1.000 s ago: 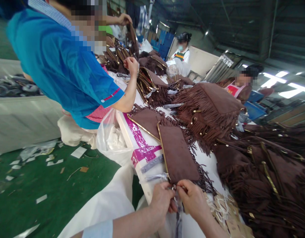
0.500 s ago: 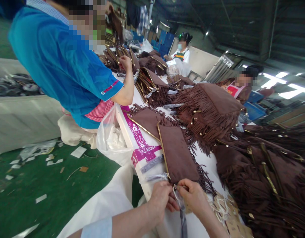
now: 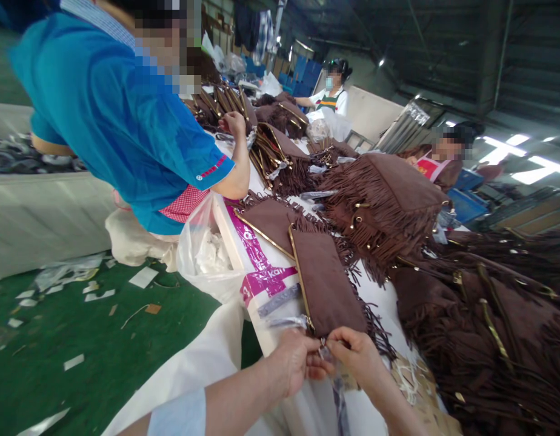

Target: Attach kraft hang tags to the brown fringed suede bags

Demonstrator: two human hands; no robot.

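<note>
A brown fringed pouch (image 3: 328, 284) with a gold zipper along its left edge lies on the white table in front of me. My left hand (image 3: 302, 362) and my right hand (image 3: 356, 354) meet at its near end, both with fingers pinched together. Between them is the clear-wrapped end of a dark strap (image 3: 339, 402), which hangs down towards me. A small metal piece shows at the pouch's near corner, partly covered by my fingers. Another brown fringed pouch (image 3: 271, 221) lies just beyond, partly under the first.
Piles of brown fringed bags (image 3: 384, 194) cover the table's middle and right. Purple tape (image 3: 266, 272) marks the table's left edge, where a clear plastic bag (image 3: 207, 248) hangs. A co-worker in blue (image 3: 102, 115) is at the left. White cord (image 3: 407, 378) and brown cardboard tags lie near my right forearm.
My fingers have shifted slightly at the strap's end, my left fingers now further right. The strap's hanging part has swung a little to the right. The pouch stays in place.
</note>
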